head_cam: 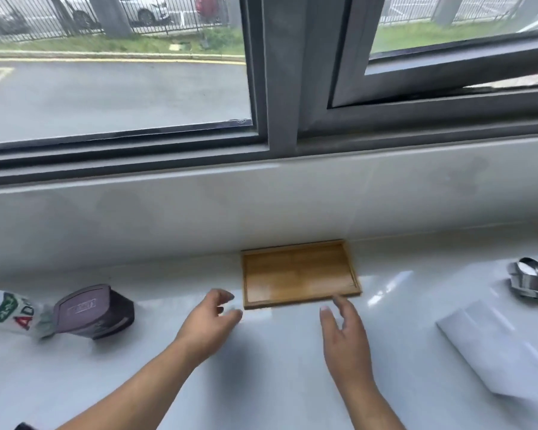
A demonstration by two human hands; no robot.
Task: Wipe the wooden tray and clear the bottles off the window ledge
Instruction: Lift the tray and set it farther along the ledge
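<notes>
While both hands hover low over the white counter [261,383], neither holds anything. Left hand [210,318]: fingers loosely curled, spread, just short of the wooden tray's near left corner. Right hand [343,330]: fingers splayed wide, index tip at or just over the tray's near rim; contact unclear, some motion blur. Wooden tray [298,274] lies straight ahead, beyond both hands, bare, its far edge against the tiled upstand below the window. Long axis runs left to right, across the reach. Right hand looks marginally nearer. No cloth in either hand. Off to the left, a dark lidded container [94,310] and a printed white pack [10,311]; far right, a shiny metal object [530,279]. No bottles visible on the ledge [385,181].
</notes>
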